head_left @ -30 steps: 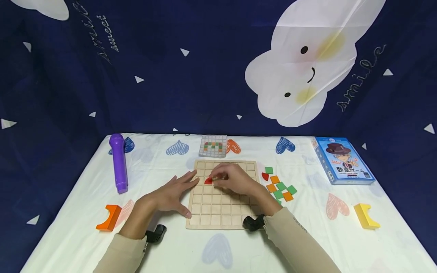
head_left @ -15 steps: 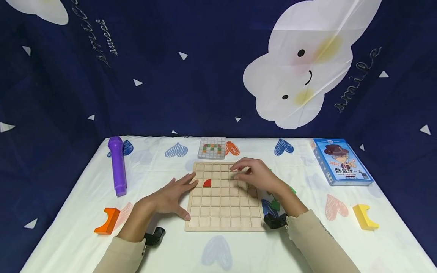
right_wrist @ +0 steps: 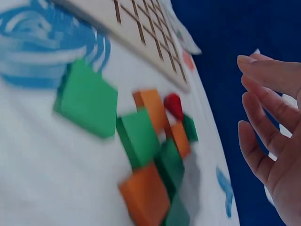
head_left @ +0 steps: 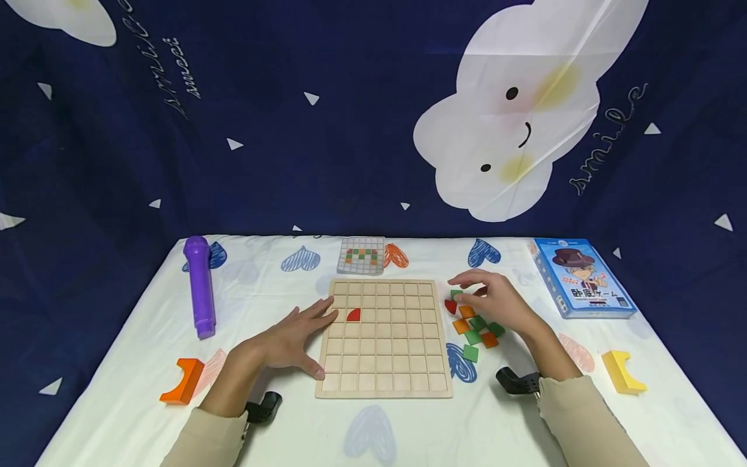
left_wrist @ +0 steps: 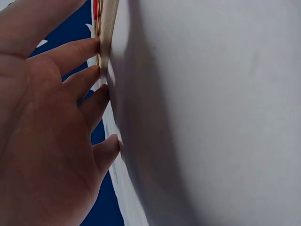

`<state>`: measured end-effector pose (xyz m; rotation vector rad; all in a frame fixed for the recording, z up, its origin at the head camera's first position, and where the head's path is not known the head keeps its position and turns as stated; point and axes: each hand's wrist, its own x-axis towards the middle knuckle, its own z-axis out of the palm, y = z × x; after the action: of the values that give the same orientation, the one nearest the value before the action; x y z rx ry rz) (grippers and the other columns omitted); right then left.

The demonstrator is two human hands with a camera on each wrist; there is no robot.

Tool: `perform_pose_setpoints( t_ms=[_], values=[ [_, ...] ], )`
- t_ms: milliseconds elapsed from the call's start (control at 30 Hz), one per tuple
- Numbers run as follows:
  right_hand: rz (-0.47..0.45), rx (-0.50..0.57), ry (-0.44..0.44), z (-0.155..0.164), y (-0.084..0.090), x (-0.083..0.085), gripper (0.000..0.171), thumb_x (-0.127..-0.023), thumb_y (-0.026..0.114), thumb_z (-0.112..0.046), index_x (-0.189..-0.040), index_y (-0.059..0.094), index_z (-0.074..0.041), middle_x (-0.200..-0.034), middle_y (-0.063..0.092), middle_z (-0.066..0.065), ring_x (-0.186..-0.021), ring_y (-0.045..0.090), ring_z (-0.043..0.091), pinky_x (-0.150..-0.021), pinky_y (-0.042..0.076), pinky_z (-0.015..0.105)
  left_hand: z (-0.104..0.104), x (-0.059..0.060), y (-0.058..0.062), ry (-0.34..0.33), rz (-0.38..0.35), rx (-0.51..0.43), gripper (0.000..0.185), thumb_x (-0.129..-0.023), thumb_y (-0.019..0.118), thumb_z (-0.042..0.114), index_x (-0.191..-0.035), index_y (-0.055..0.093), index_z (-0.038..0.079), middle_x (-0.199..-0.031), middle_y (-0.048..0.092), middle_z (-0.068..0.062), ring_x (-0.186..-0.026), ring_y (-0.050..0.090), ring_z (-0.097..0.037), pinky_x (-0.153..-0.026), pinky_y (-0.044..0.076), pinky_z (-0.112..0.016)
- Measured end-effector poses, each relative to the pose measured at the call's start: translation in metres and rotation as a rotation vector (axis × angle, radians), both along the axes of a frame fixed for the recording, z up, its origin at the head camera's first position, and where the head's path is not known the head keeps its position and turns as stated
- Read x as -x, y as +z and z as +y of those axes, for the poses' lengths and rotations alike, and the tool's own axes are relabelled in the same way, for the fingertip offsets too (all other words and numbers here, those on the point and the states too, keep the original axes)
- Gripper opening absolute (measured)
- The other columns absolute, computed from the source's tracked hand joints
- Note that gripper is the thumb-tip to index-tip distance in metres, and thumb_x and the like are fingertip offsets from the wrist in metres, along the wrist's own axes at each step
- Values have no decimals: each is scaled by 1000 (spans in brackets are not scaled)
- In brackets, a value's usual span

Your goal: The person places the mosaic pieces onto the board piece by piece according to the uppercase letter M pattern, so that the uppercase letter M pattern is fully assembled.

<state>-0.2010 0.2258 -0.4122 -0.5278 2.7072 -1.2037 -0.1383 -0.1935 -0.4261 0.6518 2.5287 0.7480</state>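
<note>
A pale wooden grid board (head_left: 385,347) lies mid-table, with one red quarter-circle tile (head_left: 353,315) in a cell at its upper left. My left hand (head_left: 288,340) spreads its straight fingers and thumb along the board's left edge. Off the board's right side, my right hand (head_left: 496,301) hovers over loose tiles, fingers loosely bent and holding nothing. Another red quarter-circle tile (head_left: 450,306) lies just below its fingertips in the head view. Around it are several green square tiles (right_wrist: 87,101) and orange square tiles (right_wrist: 145,193), partly overlapping in the right wrist view.
Behind the board lies a grid card (head_left: 360,255) with a coloured pattern. A purple microphone (head_left: 201,288) and an orange arch block (head_left: 183,381) are at left. At right are a blue game box (head_left: 586,279) and a yellow arch block (head_left: 624,373).
My right hand has let go of the red quarter-circle tile in the board and moved right to above the loose tiles. My left hand has stayed at the board's edge.
</note>
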Motion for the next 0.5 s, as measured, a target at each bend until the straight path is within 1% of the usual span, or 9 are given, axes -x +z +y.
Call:
perform_pose_setpoints(
  t_ms=[67, 167, 333, 433, 500],
  values=[
    [-12, 2, -21, 9, -2, 0, 32, -94, 73, -16, -126, 72, -10, -132, 69, 8, -119, 62, 31, -89, 55, 20, -1, -1, 0, -1, 0, -4, 116, -66, 93, 41, -159, 34, 5, -174, 10, -11, -161, 10, -37, -127, 3, -68],
    [-28, 22, -28, 18, -7, 0, 34, -95, 72, -16, -128, 70, -9, -135, 67, 10, -123, 61, 33, -90, 53, 15, -1, -2, 1, 0, -4, -8, 115, -66, 93, 41, -159, 34, 5, -174, 10, -11, -161, 9, -38, -127, 3, -68],
    [-84, 60, -25, 25, -21, 2, 36, -95, 72, -15, -130, 69, -11, -143, 63, 11, -128, 60, 33, -91, 51, 12, -3, -2, 2, -10, 10, -16, 115, -67, 92, 42, -158, 34, 3, -174, 11, -14, -161, 11, -40, -126, 4, -70],
    [-103, 49, -24, 26, -27, 3, 36, -94, 72, -15, -130, 70, -14, -144, 63, 10, -131, 57, 32, -96, 51, 18, -3, -1, 1, -15, 14, -17, 116, -67, 92, 43, -158, 34, 3, -174, 11, -15, -160, 11, -41, -126, 4, -70],
    [-99, 32, -19, 25, -29, 4, 36, -94, 72, -15, -130, 70, -15, -144, 63, 10, -132, 56, 32, -102, 53, 28, -3, -1, 1, -18, 17, -14, 116, -67, 92, 44, -158, 34, 3, -174, 11, -15, -160, 11, -41, -126, 5, -70]
  ],
)
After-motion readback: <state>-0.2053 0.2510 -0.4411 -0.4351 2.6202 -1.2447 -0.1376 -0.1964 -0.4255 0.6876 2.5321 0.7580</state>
